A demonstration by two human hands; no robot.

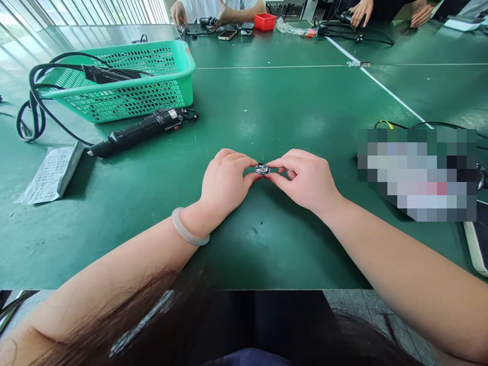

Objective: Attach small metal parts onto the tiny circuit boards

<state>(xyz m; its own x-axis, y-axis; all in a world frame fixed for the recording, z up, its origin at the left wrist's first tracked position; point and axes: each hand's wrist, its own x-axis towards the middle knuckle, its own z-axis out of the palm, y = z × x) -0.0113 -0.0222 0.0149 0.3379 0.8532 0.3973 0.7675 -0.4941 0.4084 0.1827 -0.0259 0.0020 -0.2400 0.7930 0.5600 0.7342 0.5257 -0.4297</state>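
Observation:
Between both hands, above the green table, is a small dark part with light markings (262, 169). My left hand (227, 178) pinches its left end between thumb and fingertips, and a pale bangle circles that wrist. On the other side, my right hand (305, 178) grips the right end in the same kind of pinch. The fingertips hide the part's two ends, and its finer details are too small to make out.
A green basket (129, 99) holding a black cabled tool stands at the back left. Before it lie a black electric screwdriver (143, 131) and a written-on paper packet (53, 173). A blurred-out object (419, 175) is at right. Other people's hands (362, 12) work across the table (267, 244).

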